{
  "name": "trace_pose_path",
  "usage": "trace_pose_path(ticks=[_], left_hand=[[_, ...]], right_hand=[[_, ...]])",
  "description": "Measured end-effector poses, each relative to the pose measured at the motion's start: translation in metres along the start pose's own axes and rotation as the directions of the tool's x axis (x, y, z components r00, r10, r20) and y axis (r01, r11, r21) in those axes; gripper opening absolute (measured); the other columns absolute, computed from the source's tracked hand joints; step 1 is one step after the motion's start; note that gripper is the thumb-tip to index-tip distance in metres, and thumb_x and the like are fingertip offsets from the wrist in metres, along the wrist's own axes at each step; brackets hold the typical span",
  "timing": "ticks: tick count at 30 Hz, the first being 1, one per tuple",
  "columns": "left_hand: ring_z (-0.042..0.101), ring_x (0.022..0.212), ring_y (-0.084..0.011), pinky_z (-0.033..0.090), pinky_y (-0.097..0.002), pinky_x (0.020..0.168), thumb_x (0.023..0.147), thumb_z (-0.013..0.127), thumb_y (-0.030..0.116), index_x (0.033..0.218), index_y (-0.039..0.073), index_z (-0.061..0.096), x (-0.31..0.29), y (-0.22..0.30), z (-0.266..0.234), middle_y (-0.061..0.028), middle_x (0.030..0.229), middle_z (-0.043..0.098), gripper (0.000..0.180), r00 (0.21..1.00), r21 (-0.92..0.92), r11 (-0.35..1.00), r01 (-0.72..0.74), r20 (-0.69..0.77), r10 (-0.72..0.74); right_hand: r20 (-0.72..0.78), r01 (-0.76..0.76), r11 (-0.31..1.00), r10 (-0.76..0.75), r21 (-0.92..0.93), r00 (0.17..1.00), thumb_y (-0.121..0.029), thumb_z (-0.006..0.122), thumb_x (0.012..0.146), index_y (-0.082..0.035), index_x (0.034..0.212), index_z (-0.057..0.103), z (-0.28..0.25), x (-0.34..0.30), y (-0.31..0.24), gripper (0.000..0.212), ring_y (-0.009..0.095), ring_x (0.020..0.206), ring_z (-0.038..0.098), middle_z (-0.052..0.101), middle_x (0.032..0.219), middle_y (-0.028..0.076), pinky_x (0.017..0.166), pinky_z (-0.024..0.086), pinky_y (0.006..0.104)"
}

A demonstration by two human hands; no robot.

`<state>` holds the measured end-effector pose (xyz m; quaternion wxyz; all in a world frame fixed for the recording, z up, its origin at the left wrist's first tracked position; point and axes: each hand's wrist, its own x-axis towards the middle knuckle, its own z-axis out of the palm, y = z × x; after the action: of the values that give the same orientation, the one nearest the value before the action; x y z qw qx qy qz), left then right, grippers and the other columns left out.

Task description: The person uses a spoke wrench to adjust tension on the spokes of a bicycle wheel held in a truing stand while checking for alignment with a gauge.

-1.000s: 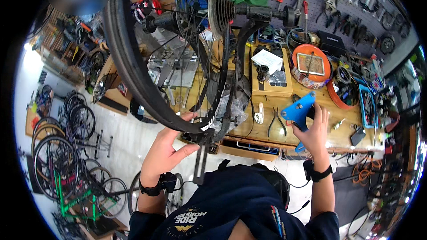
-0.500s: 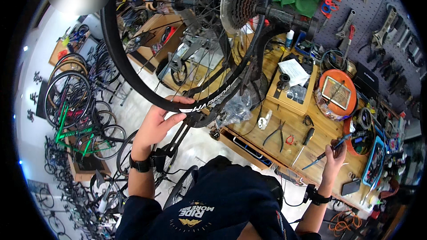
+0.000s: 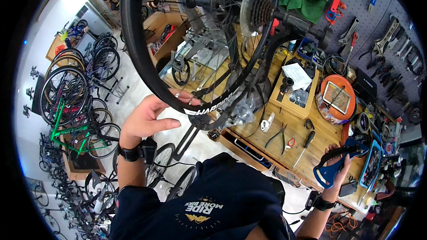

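A black bicycle wheel (image 3: 147, 69) with a rear cassette (image 3: 258, 8) stands upright in a truing stand (image 3: 288, 26) in front of me. My left hand (image 3: 149, 115) is at the rim's lower left. Its fingertips reach past the rim to the spokes, while the thumb stretches out apart from the rim, so the hand is open. On the right, above the bench edge, my right hand (image 3: 340, 175) is closed around a flat, curved blue tool with a black strip (image 3: 328, 172); I cannot make out its exact kind.
On the wooden bench (image 3: 249, 135) lie pliers (image 3: 276, 136), a screwdriver (image 3: 304, 149) and a cardboard tray (image 3: 289, 102). An orange round container (image 3: 336, 95) stands farther right. Tools hang on the pegboard (image 3: 356, 0). Bicycles (image 3: 66, 120) crowd the left side.
My left thumb has come away from the rim. The blue tool in my right hand has turned from edge-on to broad side showing. The whole view has shifted slightly.
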<state>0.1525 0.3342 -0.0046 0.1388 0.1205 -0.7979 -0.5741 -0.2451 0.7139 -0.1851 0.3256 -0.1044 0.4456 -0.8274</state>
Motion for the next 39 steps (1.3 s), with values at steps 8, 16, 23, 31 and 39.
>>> trace_pose_path(ticks=[8,16,23,31,39], left_hand=[[0.052,0.131,-0.0275,0.039,-0.0401,0.11,0.086,0.076,0.018,0.141,0.0,0.046,0.016,-0.058,-0.041,-0.0161,0.137,0.056,0.066,0.997,0.136,0.99,-0.023,0.076,0.013],[0.053,0.122,-0.0333,0.04,-0.0404,0.105,0.082,0.075,0.021,0.121,0.003,0.063,0.041,-0.106,-0.024,-0.0154,0.127,0.059,0.045,0.983,0.169,0.974,-0.15,0.131,0.129],[0.06,0.109,-0.0287,0.046,-0.0393,0.097,0.073,0.08,0.014,0.102,0.003,0.071,0.048,-0.141,-0.018,-0.011,0.108,0.068,0.032,0.947,0.052,0.946,-0.321,0.024,0.32],[0.06,0.109,-0.0298,0.047,-0.0398,0.096,0.073,0.083,0.018,0.101,0.002,0.071,0.048,-0.15,-0.02,-0.012,0.104,0.067,0.035,0.944,0.044,0.943,-0.329,0.0,0.33],[0.057,0.108,-0.0311,0.045,-0.0411,0.096,0.075,0.083,0.022,0.1,0.002,0.07,0.047,-0.153,-0.017,-0.0132,0.102,0.066,0.035,0.935,0.019,0.936,-0.352,-0.035,0.352]], right_hand=[[0.296,0.326,0.212,-0.162,-0.921,0.941,-0.01,0.084,0.066,0.005,0.137,0.043,0.112,0.002,-0.004,0.083,0.026,0.109,0.058,0.054,0.128,0.015,0.091,0.051,0.0379],[0.767,0.696,-0.379,-0.063,-0.61,0.639,-0.01,0.085,0.051,0.0,0.115,0.058,0.276,0.045,0.05,0.07,0.038,0.096,0.055,0.058,0.097,0.017,0.086,0.045,0.0461],[0.8,0.75,-0.345,-0.003,-0.565,0.6,-0.005,0.085,0.05,0.002,0.115,0.06,0.308,0.074,0.091,0.07,0.036,0.089,0.06,0.06,0.094,0.016,0.077,0.049,0.0421],[0.718,0.672,-0.371,0.021,-0.641,0.696,-0.005,0.085,0.054,0.002,0.113,0.062,0.348,0.07,0.089,0.064,0.037,0.09,0.061,0.061,0.097,0.017,0.08,0.05,0.0422],[0.688,0.64,-0.327,-0.043,-0.695,0.725,-0.007,0.086,0.055,-0.003,0.113,0.064,0.34,0.067,0.082,0.062,0.038,0.091,0.06,0.061,0.097,0.016,0.079,0.05,0.0435]])
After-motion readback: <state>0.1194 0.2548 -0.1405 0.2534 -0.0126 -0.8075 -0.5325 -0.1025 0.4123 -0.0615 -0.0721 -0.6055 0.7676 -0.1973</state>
